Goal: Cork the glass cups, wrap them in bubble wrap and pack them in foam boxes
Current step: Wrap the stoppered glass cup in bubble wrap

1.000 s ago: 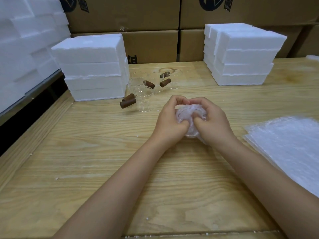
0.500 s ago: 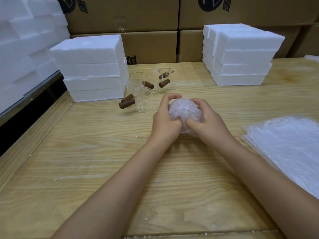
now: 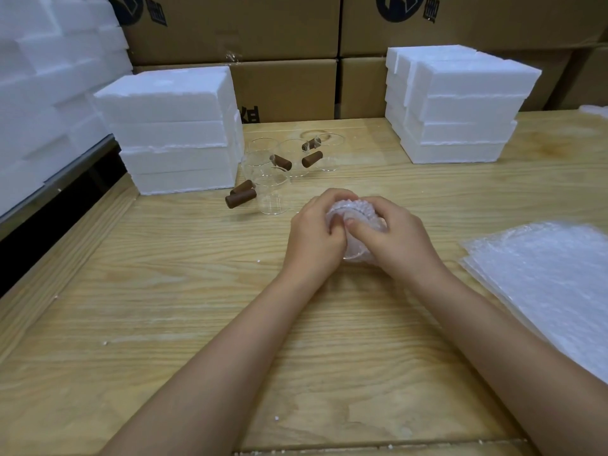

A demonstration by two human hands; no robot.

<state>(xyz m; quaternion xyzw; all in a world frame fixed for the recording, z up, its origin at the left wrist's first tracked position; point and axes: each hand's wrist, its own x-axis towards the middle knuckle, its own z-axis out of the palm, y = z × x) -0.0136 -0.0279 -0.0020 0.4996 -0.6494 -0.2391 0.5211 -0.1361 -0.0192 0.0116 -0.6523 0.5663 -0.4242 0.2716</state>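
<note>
One bubble-wrapped cup [image 3: 358, 209], long axis near-to-far, between left hand [image 3: 315, 239] and right hand [image 3: 396, 242]

pale grained wood surface [image 3: 164, 291], matt | white foam boxes [image 3: 171, 126], rough-edged | clear glass cups [image 3: 273, 199], glossy | translucent bubble wrap sheets [image 3: 543, 284], bumpy

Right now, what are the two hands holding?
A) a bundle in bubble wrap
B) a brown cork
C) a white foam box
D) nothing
A: the left hand and the right hand both grip the bubble-wrap bundle between them; the corks and foam boxes lie untouched farther back.
</note>
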